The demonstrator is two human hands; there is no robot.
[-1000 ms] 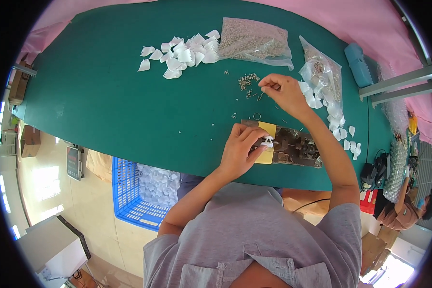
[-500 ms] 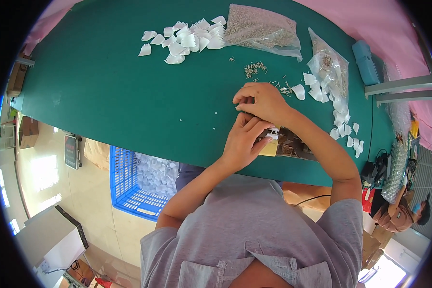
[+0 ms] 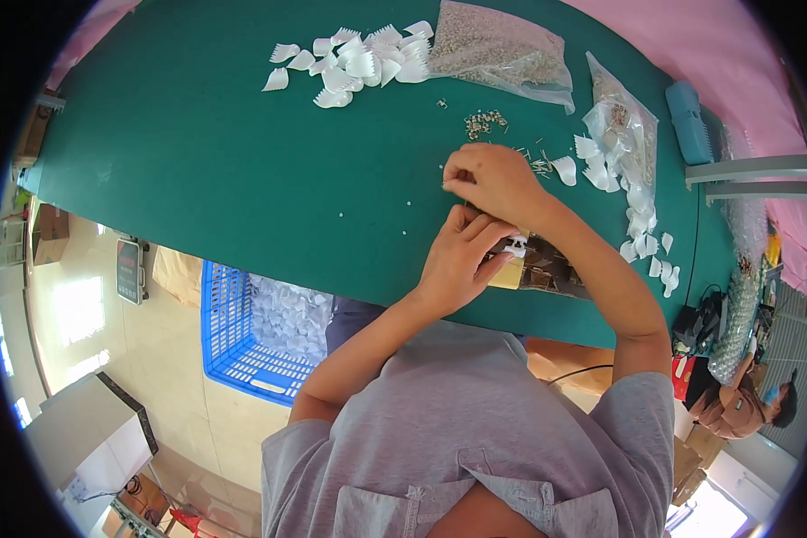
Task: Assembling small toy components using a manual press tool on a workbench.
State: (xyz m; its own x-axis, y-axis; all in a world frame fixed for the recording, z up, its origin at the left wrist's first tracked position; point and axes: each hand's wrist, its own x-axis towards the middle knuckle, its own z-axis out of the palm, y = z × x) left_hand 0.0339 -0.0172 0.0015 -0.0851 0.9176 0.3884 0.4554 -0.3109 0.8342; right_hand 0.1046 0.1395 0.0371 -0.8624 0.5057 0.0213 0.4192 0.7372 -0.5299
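Note:
My left hand (image 3: 462, 258) is closed on a small white plastic piece (image 3: 516, 244), gripped between thumb and fingers at the table's near edge. Under that piece sits a yellow block (image 3: 507, 276), joined to or beside a brown, partitioned holder (image 3: 551, 271). Just beyond, my right hand (image 3: 491, 177) has its thumb and fingertips pinched together; what they hold is too small to make out. Thin metal pins (image 3: 541, 165) lie scattered by the right wrist. A little heap of small brassy metal parts (image 3: 484, 124) lies past the right hand.
White scalloped pieces (image 3: 359, 65) are heaped at the far side, beside a clear bag of small parts (image 3: 502, 49). Another bag (image 3: 620, 121) and more white pieces (image 3: 638, 220) lie on the right. A blue basket (image 3: 251, 381) of white pieces stands below the table's left edge.
My right hand has lifted slightly away from the left, its fingertips closing into a pinch. The left hand keeps its grip on the white plastic piece. The whole view has shifted a little.

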